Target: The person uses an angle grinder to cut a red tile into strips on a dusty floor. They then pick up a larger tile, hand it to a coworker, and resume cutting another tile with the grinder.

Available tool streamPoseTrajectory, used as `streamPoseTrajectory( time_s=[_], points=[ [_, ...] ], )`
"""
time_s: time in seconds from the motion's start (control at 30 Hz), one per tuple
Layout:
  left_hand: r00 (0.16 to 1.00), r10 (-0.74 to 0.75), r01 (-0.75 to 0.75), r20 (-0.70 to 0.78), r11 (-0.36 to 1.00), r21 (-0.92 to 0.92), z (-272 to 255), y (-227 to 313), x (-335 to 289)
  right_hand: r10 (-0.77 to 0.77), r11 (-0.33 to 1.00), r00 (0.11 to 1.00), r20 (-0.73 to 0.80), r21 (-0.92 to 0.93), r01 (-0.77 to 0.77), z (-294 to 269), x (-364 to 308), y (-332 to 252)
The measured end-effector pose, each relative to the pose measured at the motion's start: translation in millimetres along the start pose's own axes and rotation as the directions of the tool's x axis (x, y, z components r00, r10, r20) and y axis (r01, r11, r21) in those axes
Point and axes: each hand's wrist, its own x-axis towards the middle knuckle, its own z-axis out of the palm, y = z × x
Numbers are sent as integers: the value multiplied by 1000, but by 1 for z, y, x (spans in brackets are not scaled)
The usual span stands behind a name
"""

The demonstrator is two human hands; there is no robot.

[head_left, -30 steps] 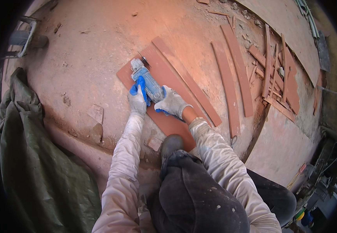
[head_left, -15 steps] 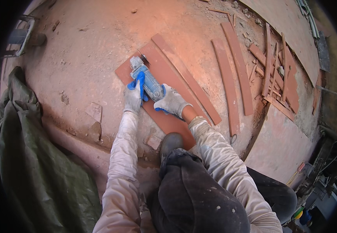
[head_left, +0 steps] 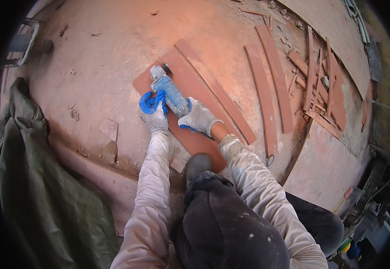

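A blue angle grinder (head_left: pixel 173 96) with a grey head lies over a reddish-brown tile slab (head_left: pixel 190 138), its disc (head_left: pixel 166 68) at the slab's far end. My right hand (head_left: pixel 199 117), in a grey glove with blue palm, wraps the grinder's rear body. Beside the tool's left flank, my gloved left hand (head_left: pixel 153 112) has its fingers apart and holds nothing; its fingertips are close to the grinder body, and whether they touch is unclear. My shoe (head_left: pixel 198 164) is at the slab's near end. A narrow cut strip (head_left: pixel 217 93) lies along the slab's right side.
Two long reddish strips (head_left: pixel 262 96) lie farther right. Beyond them sits a pile of broken strips and offcuts (head_left: pixel 316 87). A dark green tarpaulin (head_left: pixel 38 175) bunches at the left. Small stone pieces (head_left: pixel 109 151) dot the dusty ground (head_left: pixel 100 58); tools and clutter crowd the lower right.
My left hand has come off the grinder, its fingers opening out at the tool's left. The grinder and my right hand stay practically in place.
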Motion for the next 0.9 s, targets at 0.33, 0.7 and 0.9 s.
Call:
streamPoseTrajectory(
  time_s=[0.33, 0.7, 0.9],
  points=[
    [652, 712, -710, 260, 452, 540, -10, -12, 12, 58, 997, 997, 43, -45, -56, 0, -4, 0],
    [693, 635, -669, 342, 388, 635, -11, -38, 31, 21, 999, 1000, -23, -32, -22, -1, -9, -1],
    [684, 643, -676, 345, 381, 630, -10, -37, 29, 31, 999, 999, -30, -26, -32, 0, -11, 0]
  ],
)
